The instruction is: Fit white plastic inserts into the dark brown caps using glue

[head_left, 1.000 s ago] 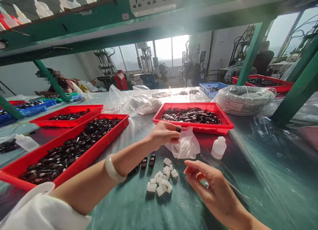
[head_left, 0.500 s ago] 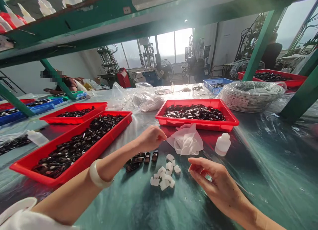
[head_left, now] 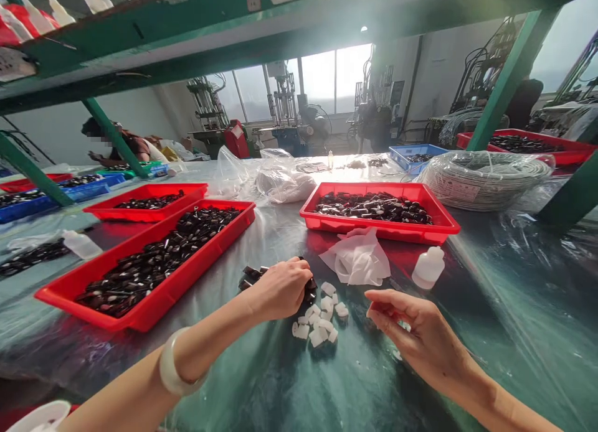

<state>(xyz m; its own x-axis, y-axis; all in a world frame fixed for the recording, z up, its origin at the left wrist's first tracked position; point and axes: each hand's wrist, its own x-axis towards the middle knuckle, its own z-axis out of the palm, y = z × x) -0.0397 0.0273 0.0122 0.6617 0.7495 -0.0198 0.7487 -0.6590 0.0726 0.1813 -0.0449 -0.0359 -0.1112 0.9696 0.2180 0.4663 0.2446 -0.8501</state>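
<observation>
My left hand (head_left: 284, 289), with a pale bangle (head_left: 180, 361) on its wrist, is on the table with its fingers curled down over small glossy black plastic pieces (head_left: 310, 293). Its fingertips are mostly hidden, but they close on a black piece. More black pieces (head_left: 252, 274) lie behind this hand. Just right of it is a loose pile of small white blocks (head_left: 322, 320). My right hand (head_left: 411, 332) hovers right of the pile, thumb and forefinger slightly apart, nothing clear between their tips. A whitish glint shows inside its curl.
Beyond my hands lie a crumpled white cloth (head_left: 357, 258) and a small white bottle (head_left: 428, 267). Red trays of black pieces stand at left (head_left: 140, 320) and ahead (head_left: 378, 228). A wrapped cable coil (head_left: 486, 180) sits far right. Green shelf beams cross overhead. A person (head_left: 133, 145) sits far left.
My left hand has come down and nearer, from beside the cloth onto the black pieces. The right hand keeps nearly the same pose. The whole view has shifted slightly.
</observation>
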